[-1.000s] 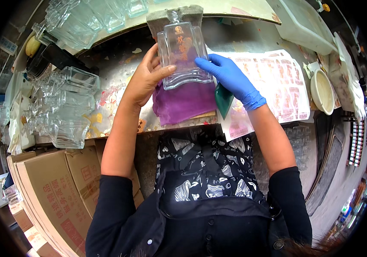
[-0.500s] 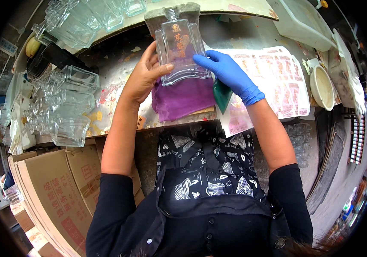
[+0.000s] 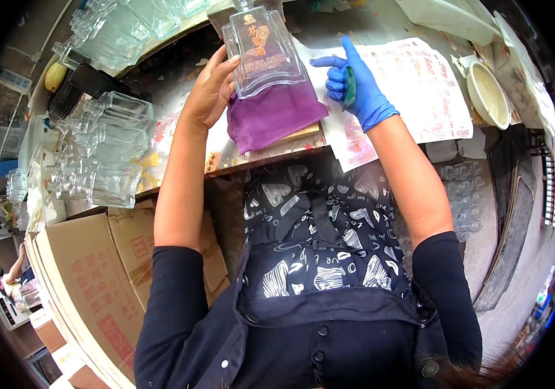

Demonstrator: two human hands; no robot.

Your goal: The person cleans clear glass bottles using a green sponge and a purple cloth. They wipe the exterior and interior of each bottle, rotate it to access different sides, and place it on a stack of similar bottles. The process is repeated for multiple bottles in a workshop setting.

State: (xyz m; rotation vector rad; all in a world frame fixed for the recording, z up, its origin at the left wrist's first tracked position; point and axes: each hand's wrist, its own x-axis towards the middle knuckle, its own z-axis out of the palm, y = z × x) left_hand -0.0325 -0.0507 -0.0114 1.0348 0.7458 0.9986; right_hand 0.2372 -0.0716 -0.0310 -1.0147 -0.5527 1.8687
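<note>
here, the left grip (image 3: 209, 94) is pinching the bottle (image 3: 267, 57), neck pointing away. the right grip (image 3: 363, 92), apart, is clasping a green tool (image 3: 349, 87).

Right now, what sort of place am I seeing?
Probably a bottle-decorating workshop: the left hand holds a clear, rectangular glass bottle with orange designs, near white paper sheets with reddish prints; brown cardboard boxes stand at left.

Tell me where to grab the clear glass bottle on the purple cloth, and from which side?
Best, I think, by its two long sides, one hand from the left, one from the right: the clear glass bottle is broad, its neck points away from you, and orange print sits mid-face, so the sides avoid it. The left hand is at its left edge.
</note>
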